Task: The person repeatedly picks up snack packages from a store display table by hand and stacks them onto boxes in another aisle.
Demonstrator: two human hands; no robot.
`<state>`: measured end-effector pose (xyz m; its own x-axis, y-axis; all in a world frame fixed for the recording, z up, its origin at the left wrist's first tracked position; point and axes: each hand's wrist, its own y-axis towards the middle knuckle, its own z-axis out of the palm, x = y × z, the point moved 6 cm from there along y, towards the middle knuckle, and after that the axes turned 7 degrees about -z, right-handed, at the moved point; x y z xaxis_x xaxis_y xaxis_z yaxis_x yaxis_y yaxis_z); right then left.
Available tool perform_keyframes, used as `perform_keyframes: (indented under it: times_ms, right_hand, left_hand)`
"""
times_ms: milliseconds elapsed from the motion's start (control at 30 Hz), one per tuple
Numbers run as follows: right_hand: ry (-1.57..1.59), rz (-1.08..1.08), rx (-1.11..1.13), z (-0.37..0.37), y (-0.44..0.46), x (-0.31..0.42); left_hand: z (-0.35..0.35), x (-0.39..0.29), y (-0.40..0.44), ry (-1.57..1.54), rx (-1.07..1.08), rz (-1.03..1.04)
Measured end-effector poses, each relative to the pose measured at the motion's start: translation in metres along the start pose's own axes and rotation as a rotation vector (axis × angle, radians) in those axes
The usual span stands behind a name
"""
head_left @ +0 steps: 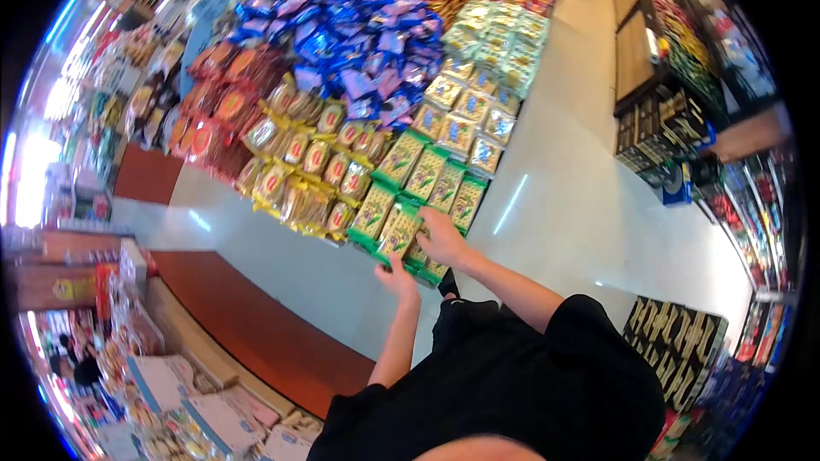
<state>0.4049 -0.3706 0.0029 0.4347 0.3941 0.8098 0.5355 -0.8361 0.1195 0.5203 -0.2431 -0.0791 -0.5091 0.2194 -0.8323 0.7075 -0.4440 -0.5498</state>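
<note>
My left hand point(398, 279) grips the near end of a green-edged packet point(399, 231) with a pale yellow patterned front. My right hand point(442, 241) closes on the same packet's right side, its fingertips partly hidden. Several matching green packets point(445, 185) lie in rows around it at the near corner of the display. Silver and gold packets point(457, 134) sit just beyond them. To the left are yellow-wrapped packs point(314, 156) with red oval labels.
Blue packets point(350, 30) are heaped farther back, with red packs point(224, 107) at the left. Pale floor point(547, 179) runs along the right side. Dark shelving point(636, 43) stands beyond it. Another counter with goods point(184, 376) is at lower left.
</note>
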Motion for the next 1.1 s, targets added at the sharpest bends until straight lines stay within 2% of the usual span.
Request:
perform_keyframes:
  times_ms: [67, 167, 200, 300, 400, 467, 567, 633, 733, 867, 967, 1100]
  right_hand:
    - [-0.004, -0.026, -0.060, -0.005, -0.008, -0.011]
    - [0.073, 0.113, -0.066, -0.026, -0.035, -0.019]
    - [0.102, 0.175, -0.041, -0.032, -0.052, -0.019]
    - [0.104, 0.266, -0.221, -0.078, -0.090, -0.034]
    - [0.055, 0.337, -0.381, -0.126, -0.150, -0.059]
    - [-0.047, 0.328, -0.464, -0.152, -0.204, -0.078]
    - [-0.025, 0.423, -0.562, -0.206, -0.294, -0.081]
    - [-0.038, 0.474, -0.710, -0.228, -0.370, -0.089]
    - [-0.045, 0.579, -0.927, -0.254, -0.479, -0.090]
    - [-0.129, 0.805, -1.208, -0.261, -0.618, -0.072]
    - [-0.158, 0.891, -1.395, -0.255, -0.699, -0.058]
    - [-0.381, 0.997, -1.437, -0.247, -0.774, -0.054]
  left_hand:
    - [-0.001, -0.001, -0.007, -0.010, 0.064, -0.005]
    - [-0.009, 0.007, -0.023, 0.259, 0.171, 0.123]
    - [-0.014, 0.013, -0.034, 0.299, 0.230, 0.110]
    - [0.014, 0.019, -0.070, 0.406, 0.426, 0.138]
    - [0.046, 0.042, -0.108, 0.745, 0.635, 0.296]
    - [0.064, 0.057, -0.149, 0.925, 0.725, 0.310]
    - [0.094, 0.085, -0.215, 0.994, 0.922, 0.428]
    - [0.108, 0.103, -0.272, 1.095, 1.029, 0.494]
    - [0.118, 0.165, -0.336, 1.183, 1.229, 0.498]
    - [0.120, 0.232, -0.442, 1.372, 1.525, 0.549]
    - [0.113, 0.274, -0.506, 1.382, 1.714, 0.541]
    - [0.101, 0.318, -0.568, 1.573, 1.846, 0.621]
